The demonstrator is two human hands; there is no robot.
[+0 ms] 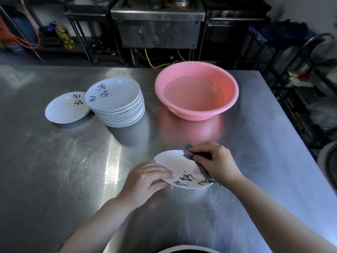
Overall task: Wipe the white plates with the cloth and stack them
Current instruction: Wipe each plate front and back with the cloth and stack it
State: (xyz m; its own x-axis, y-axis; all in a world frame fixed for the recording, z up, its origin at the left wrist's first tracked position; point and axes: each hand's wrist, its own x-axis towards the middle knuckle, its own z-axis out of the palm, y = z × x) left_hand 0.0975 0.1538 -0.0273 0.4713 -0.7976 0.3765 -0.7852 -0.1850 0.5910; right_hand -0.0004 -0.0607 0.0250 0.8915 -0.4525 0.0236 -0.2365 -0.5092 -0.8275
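Left hand [148, 177] grips the near-left rim of a white round plate with black brush lettering [179, 172], held at the near edge of the brushed-steel worktop [54, 161]. Right hand [217, 161] presses a dark grey cloth [191, 154] onto its right side. A tall stack of matching white plates [117, 105] stands further back to the left, a low stack [66, 108] touching its left side, and a pink plastic basin of water [197, 90] sits to its right.

This is a commercial kitchen, the working back room of a restaurant or canteen. A broad brushed stainless-steel worktable [54, 161] fills the view, bearing a tall stack of identical white plates painted with black calligraphy [116, 105] and, just to its right, a round pink plastic basin of water [197, 92]. Beyond the table's far edge stands a steel gas cooking range with knobs [158, 28], with a large bottle of yellow cooking oil [65, 35] on a low shelf to its left and a dark metal wire rack [306, 88] off the table's right side.
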